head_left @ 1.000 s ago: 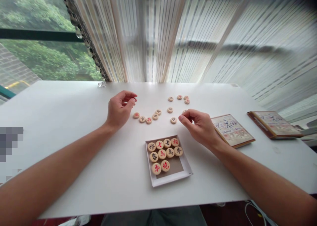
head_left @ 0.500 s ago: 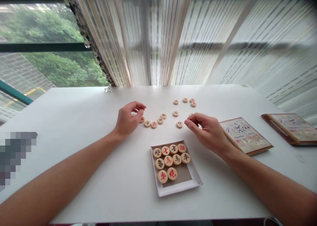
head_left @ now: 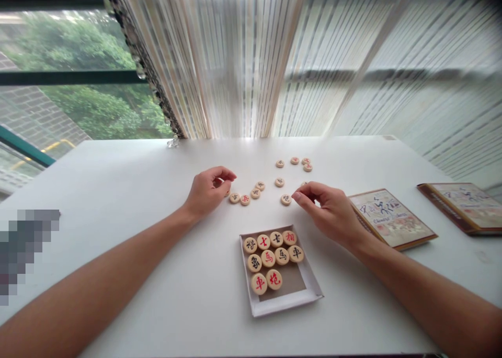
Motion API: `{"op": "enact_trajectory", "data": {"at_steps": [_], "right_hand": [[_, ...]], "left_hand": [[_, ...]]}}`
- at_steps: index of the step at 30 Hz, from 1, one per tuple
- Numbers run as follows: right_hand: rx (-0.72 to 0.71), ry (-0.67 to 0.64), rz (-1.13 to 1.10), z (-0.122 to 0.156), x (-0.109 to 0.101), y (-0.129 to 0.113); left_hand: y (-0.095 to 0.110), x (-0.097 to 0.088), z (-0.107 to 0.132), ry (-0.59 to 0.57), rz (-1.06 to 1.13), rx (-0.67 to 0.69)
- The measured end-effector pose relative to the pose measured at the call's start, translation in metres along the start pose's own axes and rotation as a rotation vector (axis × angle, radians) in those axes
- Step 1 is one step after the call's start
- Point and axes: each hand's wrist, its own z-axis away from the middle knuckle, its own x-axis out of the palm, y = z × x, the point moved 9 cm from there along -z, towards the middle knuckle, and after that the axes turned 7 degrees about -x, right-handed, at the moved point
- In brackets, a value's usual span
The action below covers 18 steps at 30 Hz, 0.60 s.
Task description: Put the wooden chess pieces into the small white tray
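Note:
My left hand [head_left: 209, 193] hovers over the table, fingers curled and thumb close to the index fingertip; no piece shows between them. Under its thumb peeks a Chinese chess piece [head_left: 227, 193], mostly hidden. Right of it lie several more, among them a red-marked piece [head_left: 245, 200]. My right hand [head_left: 327, 209] is curled too, thumb and index tips together beside a black-marked cannon piece [head_left: 286, 199], with nothing visible in the pinch. Another piece [head_left: 304, 184] is partly covered by these fingers. Nearer me sits a shallow white box [head_left: 288, 304] holding rows of pieces, its lower right part uncovered.
Farther back lie several loose pieces, including a red-marked one [head_left: 294, 160]. Two Chinese chess boxes or lids, a nearer one [head_left: 392, 217] and a farther one [head_left: 466, 204], rest at the right. A striped string curtain [head_left: 243, 60] hangs behind the white table [head_left: 157, 295].
The whole view has shifted slightly, with the table and pieces a little lower in the picture. My left hand has edged right, covering more of the piece under it. No piece has visibly moved.

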Motion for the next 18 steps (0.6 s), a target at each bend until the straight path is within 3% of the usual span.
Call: {"op": "enact_trajectory", "data": {"at_steps": [9, 18], "right_hand": [[0.010, -0.003, 0.004, -0.001, 0.000, 0.000], [0.112, 0.076, 0.094, -0.004, -0.009, 0.022]], "left_hand": [[0.001, 0.004, 0.000, -0.076, -0.056, 0.021], [0.013, 0.006, 0.004, -0.068, -0.116, 0.056]]}}
